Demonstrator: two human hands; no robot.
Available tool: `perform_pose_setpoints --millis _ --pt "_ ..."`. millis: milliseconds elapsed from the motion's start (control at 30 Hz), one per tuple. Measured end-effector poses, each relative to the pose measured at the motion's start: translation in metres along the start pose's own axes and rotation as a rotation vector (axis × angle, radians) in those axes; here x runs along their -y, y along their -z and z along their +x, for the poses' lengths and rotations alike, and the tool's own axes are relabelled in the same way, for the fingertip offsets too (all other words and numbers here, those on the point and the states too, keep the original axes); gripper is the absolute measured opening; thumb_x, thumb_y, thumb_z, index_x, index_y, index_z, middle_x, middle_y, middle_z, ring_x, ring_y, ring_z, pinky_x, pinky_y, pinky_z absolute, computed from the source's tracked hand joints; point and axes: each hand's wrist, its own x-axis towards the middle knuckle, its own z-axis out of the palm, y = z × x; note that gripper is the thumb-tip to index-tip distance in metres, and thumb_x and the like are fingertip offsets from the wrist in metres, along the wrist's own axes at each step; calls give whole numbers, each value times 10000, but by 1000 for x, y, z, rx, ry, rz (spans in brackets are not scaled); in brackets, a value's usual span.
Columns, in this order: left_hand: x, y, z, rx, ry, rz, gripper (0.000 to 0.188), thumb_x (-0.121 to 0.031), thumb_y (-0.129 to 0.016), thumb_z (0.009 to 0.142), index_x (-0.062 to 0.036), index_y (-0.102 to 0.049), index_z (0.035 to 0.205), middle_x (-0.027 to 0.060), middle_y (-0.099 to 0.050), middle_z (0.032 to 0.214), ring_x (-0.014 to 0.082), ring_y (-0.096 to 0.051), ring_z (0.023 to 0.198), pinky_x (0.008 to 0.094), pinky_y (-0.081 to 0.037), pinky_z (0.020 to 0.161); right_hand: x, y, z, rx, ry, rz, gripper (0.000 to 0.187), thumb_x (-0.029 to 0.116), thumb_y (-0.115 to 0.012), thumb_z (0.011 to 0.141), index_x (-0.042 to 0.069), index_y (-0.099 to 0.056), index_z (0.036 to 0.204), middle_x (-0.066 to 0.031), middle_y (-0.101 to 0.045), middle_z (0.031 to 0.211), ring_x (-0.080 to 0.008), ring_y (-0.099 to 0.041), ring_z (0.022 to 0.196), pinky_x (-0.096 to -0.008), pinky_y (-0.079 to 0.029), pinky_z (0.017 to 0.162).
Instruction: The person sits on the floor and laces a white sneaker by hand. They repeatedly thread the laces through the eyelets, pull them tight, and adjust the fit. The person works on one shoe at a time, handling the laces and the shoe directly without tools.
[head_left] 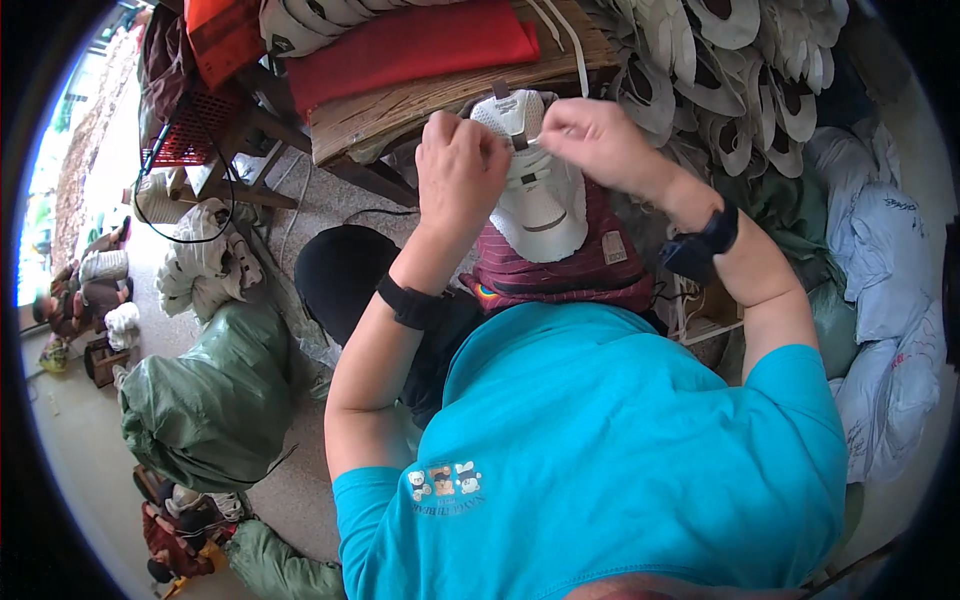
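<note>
A white shoe upper (545, 215) with a mesh tongue and brown trim rests toe toward me on a maroon striped cloth (610, 235) over my lap. Beside the tongue, on the left, is my left hand (462, 165); its fingers are closed in a pinch, and what they hold is hidden. On the other side my right hand (592, 140), slightly blurred, pinches a thin white strand that looks like a shoelace. Both hands are raised near the lacing area, wrists bent inward.
Ahead stands a wooden bench (400, 120) with a folded red cloth (420, 60) on it. Many white shoe uppers (740, 90) are heaped at the far right. Pale sacks (890, 270) lie right; a green sack (215, 390) sits left. Other people (180, 530) work at the left.
</note>
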Motion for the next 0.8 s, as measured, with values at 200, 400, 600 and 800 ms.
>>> perform_pose_setpoints --millis 200,400,600,800 --pt "3 7 -5 -38 13 -125 187 -126 -696 816 -40 -588 943 133 -537 981 331 -597 882 409 -515 763 -12 5 10 -11 -270 208 197 202 -601 954 12 -652 936 43 -602 814 -32 -509 787 -226 -434 714" --pt "0 13 -2 128 151 -223 261 -97 -678 822 -45 -544 1040 144 -531 988 349 -607 789 437 -513 703 14 3 17 84 -90 -415 202 211 -632 856 44 -661 966 -128 -654 757 -257 -658 713 -371 -510 658" --pt "1 22 -2 -55 -302 77 201 -96 -684 807 -76 -576 974 128 -524 829 330 -582 718 409 -462 604 15 -1 25 199 -93 -511 235 256 -623 834 44 -664 926 -166 -657 746 -346 -664 747 -432 -521 678" --pt "0 23 -5 186 734 -980 169 -104 -644 875 -97 -594 714 -44 -423 654 97 -439 611 268 -335 565 16 -5 23 178 -122 -532 238 255 -630 862 26 -660 918 -130 -674 769 -276 -669 744 -388 -521 698"
